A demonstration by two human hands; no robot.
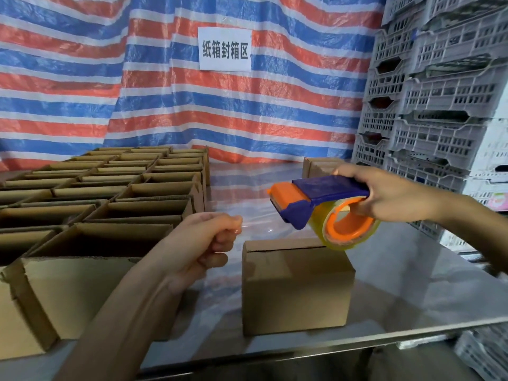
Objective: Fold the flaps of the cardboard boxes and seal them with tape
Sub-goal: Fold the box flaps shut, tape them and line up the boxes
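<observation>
White sign (224,48) at upper middle, reading "纸箱封箱区". Right hand (384,196) at middle right, fingers curled round the blue tape holder (330,189). Left hand (203,243) below, fingers pinching the clear tape (316,226) end. 1 shut box (297,287) on the tabletop (412,270), lower middle. Open boxes (110,204) at left.

Matt cardboard box (297,284) (glossy metal table (412,284))

Blue and orange tape dispenser (325,191), yellowish tape (316,225). Plain brown boxes (297,287). Far tarp (247,111) striped red, blue, white; right crates (439,100) grey.
</observation>
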